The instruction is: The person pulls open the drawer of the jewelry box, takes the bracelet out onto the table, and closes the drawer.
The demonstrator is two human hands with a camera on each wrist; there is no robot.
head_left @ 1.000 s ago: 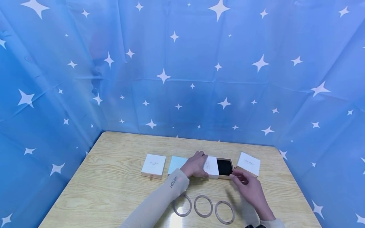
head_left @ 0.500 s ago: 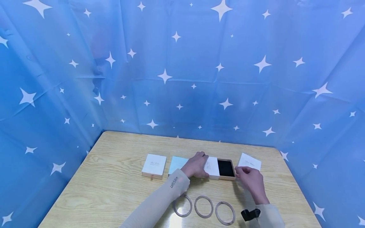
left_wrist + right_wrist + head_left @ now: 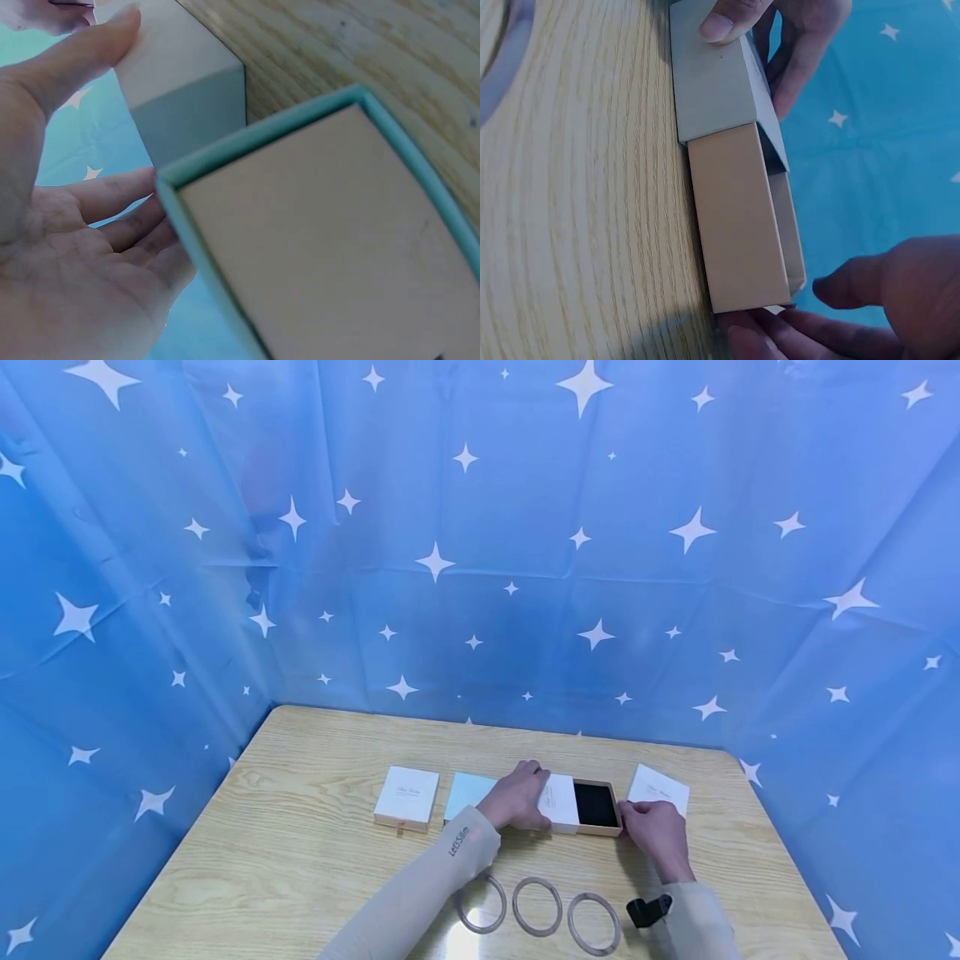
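Note:
My left hand (image 3: 516, 797) grips the white sleeve (image 3: 561, 803), thumb on its near side and fingers beyond; the left wrist view shows this sleeve (image 3: 180, 67) too. A drawer (image 3: 597, 805) with a black lining sticks out of its right side. Beside the drawer's outer end is my right hand (image 3: 662, 833). In the right wrist view its fingers (image 3: 769, 334) touch the end of the tan drawer (image 3: 739, 221), while the thumb stands off. Just left of the sleeve lies a light-blue box (image 3: 467, 791), partly behind my left hand.
A white box (image 3: 406, 795) lies at the left, and another white box (image 3: 660, 788) sits tilted behind my right hand. Nearer me are three rings, the left (image 3: 482, 903), middle (image 3: 537, 907) and right (image 3: 594, 924). A starry blue curtain (image 3: 510, 527) hangs behind the table.
The drawer stands slightly farther out of the sleeve. My right hand has moved right, then closer against the drawer's end. My left hand has kept its grip.

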